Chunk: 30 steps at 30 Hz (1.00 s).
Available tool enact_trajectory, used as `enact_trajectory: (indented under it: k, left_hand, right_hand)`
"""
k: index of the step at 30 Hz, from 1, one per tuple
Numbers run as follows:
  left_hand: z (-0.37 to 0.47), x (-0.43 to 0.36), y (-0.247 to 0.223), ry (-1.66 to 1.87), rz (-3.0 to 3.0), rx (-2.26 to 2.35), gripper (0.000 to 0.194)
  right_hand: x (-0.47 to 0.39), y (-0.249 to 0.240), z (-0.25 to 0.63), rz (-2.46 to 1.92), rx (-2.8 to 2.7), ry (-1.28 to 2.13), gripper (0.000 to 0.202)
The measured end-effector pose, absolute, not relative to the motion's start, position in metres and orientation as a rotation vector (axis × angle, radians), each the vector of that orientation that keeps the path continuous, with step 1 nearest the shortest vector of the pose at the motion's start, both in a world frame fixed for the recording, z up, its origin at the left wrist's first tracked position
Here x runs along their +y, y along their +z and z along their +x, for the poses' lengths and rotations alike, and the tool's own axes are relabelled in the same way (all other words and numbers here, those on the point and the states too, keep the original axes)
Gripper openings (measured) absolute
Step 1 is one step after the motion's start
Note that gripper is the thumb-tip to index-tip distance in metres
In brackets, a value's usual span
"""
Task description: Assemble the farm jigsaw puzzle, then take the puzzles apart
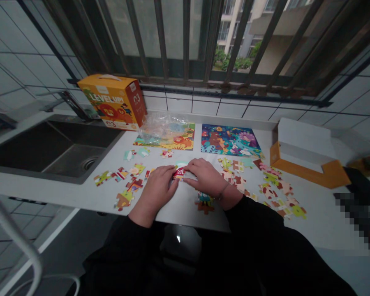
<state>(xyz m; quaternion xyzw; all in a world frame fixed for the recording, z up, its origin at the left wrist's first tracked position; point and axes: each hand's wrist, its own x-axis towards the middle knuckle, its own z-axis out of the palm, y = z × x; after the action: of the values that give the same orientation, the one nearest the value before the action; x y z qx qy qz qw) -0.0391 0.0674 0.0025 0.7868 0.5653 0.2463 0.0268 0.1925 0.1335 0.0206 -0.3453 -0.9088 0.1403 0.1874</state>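
Near the middle of the white counter, my left hand (160,186) and my right hand (207,176) meet over puzzle pieces (179,172) that show a red barn. Fingers and thumbs of both hands are closed on the edges of these pieces, so part of them is hidden. Beside my left hand lie loose puzzle pieces (125,199) in green, brown and red. Under my right wrist is a piece (205,204) with a blue and brown print. More jigsaw pieces (234,181) spread out to the right of that hand.
Behind the hands lie a dark blue picture sheet (230,139) and a yellow one (185,137), partly under clear plastic wrap (160,127). An orange puzzle box (112,102) stands by the sink (80,164). At the right sits an open box (308,154). Window bars rise behind the counter.
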Motion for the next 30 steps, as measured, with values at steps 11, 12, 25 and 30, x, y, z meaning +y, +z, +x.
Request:
enact_trajectory:
  k: [11, 12, 25, 30]
  left_hand:
    - [-0.037, 0.065, 0.004, 0.711, 2.430, 1.720, 0.034]
    - [-0.037, 0.065, 0.004, 0.696, 2.440, 1.703, 0.036]
    - [-0.033, 0.062, 0.004, 0.616, 2.500, 1.713, 0.038]
    - [-0.035, 0.059, 0.008, 0.683, 2.493, 1.757, 0.033]
  right_hand:
    - [0.130, 0.021, 0.187, -0.989, -2.679, 0.273, 0.040]
    - [0.129, 0.022, 0.187, -0.981, -2.686, 0.249, 0.040]
    - [0.126, 0.024, 0.185, -0.996, -2.725, 0.178, 0.041]
    - [0.134, 0.020, 0.199, -0.933, -2.586, 0.248, 0.039]
